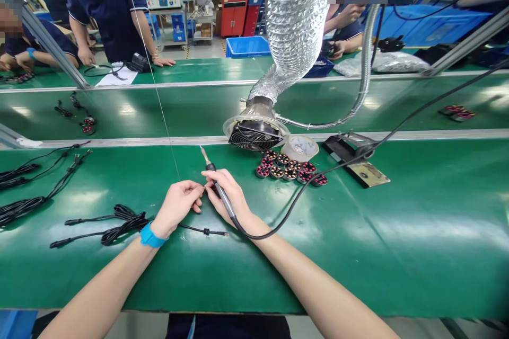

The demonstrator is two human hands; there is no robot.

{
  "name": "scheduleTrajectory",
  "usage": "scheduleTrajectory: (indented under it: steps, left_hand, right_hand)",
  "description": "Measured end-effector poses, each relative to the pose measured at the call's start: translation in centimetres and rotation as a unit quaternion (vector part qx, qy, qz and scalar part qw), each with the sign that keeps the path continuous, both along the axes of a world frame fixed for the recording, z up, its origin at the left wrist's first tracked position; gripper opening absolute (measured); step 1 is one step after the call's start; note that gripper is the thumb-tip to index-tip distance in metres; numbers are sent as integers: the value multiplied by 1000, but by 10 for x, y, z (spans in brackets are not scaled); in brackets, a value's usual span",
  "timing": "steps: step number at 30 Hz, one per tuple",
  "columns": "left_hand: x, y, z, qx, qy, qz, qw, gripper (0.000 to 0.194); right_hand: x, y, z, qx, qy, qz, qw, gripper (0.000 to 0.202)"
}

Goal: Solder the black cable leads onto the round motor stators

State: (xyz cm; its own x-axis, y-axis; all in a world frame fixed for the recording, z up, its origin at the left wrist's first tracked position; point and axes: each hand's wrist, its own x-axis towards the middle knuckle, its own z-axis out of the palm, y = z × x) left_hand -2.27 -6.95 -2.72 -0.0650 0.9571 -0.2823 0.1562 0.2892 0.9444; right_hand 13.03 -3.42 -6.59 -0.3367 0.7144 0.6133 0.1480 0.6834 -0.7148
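Right hand (230, 196) holds slim black soldering iron (217, 185), tip up.

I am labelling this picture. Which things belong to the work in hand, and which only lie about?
In hand:
- soldering iron, in right hand
- black cable, by left hand

Lying about:
- small wound coils
- cable bundles
- extraction fan
- iron stand

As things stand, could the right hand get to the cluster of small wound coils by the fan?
Probably yes. The coils lie on bare green mat just beyond the right hand with nothing between, but that hand grips a soldering iron, so it isn't free.
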Motion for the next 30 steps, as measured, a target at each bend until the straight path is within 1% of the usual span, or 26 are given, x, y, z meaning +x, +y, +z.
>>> scheduleTrajectory:
  steps: [5, 9, 11, 15, 18, 21, 26, 30]
  left_hand:
    - [0, 1, -1, 6, -10, 3, 1000, 25]
    - [0, 2, -2, 7, -9, 18, 1000, 19]
    - [-1, 3, -2, 5, -7, 27, 1000, 18]
    - [-2, 3, -4, 3, -8, 34, 999, 20]
    - [-2, 2, -4, 1, -5, 40, 999, 22]
    - [-2, 2, -5, 1, 9, 39, 999, 23]
    - [-1, 1, -6, 3, 32, 41, 999, 24]
    - [0, 1, -6, 1, 40, 35, 999, 24]
  right_hand:
    - [0, -2, -2, 13, -41, 4, 999, 38]
    - [1, -1, 1, -1, -14, 4, 1000, 39]
    - [4, -1, 5, -16, 10, -20, 1000, 36]
    - [14, -4, 16, -85, 58, -105, 989, 24]
    - [21, -10, 21, -120, 83, -141, 979, 21]
    - [25, -15, 24, -99, 86, -145, 981, 23]
    - [27, -18, 25, -40, 62, -123, 990, 24]
    - [26, -19, 25, -32, 66, -123, 990, 24]
